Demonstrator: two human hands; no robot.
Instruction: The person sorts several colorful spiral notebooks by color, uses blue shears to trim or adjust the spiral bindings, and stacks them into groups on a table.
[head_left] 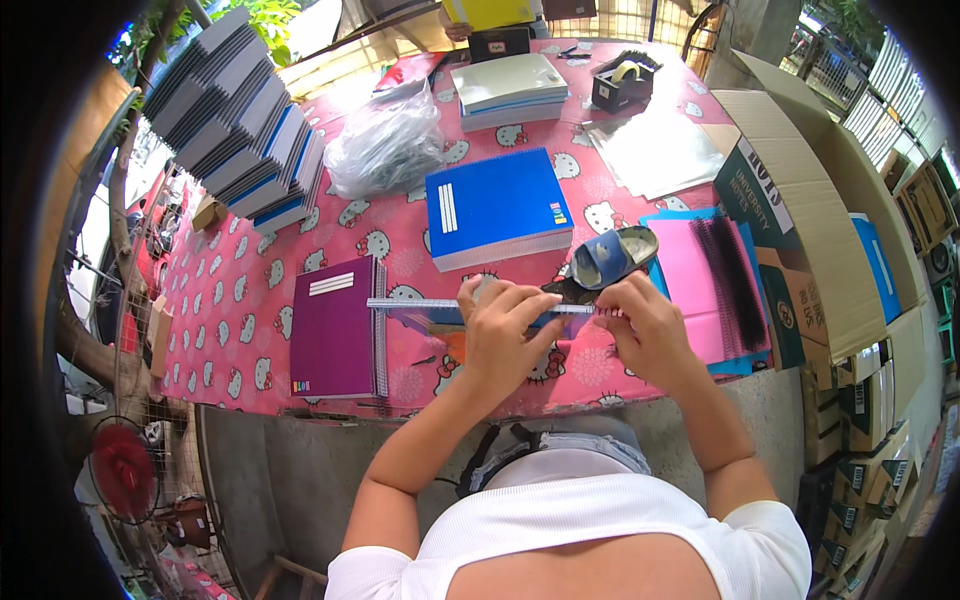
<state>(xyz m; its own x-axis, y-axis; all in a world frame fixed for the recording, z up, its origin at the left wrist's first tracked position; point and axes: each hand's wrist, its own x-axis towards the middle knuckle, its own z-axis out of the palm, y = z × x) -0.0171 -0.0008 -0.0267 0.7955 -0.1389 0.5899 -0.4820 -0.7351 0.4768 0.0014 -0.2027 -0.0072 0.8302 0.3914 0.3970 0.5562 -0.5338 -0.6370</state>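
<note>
A notebook [420, 304] stands edge-up before me, its long white bound edge facing upward. My left hand [505, 325] grips it across the middle, fingers over that edge. At the notebook's right end, my right hand [640, 325] has thumb and fingers pinched together on the end of the binding; what exactly lies between the fingertips is too small to make out. A blue slipper [600, 262] lies just beyond my hands. To the right, several black binding coils [728, 285] rest on pink sheets [680, 285]. A stack of purple spiral notebooks [335, 335] sits at the left.
Blue spiral notebooks [500, 205] are stacked mid-table, with a tall notebook pile [235, 130] at back left. Behind are a plastic bag [385, 150], a sheet stack [510, 85] and a tape dispenser [622, 85]. An open cardboard box [810, 210] borders the right. Another person's hand [457, 30] shows opposite.
</note>
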